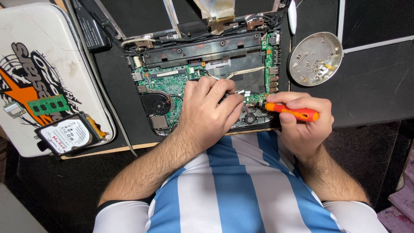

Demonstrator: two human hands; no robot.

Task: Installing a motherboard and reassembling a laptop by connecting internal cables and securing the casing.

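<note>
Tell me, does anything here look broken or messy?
Nothing looks broken. The laptop is opened up, its green board bare. The right hand holds an orange screwdriver beside the left hand. Loose screws sit in a metal dish; a hard drive and memory stick lie on the white cover.

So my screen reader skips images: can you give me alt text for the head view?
A person's right hand holds an orange-handled screwdriver to the green circuit board of an opened laptop, while the left hand rests on the board. A round metal dish of screws sits to the right; a hard drive lies left.
</note>
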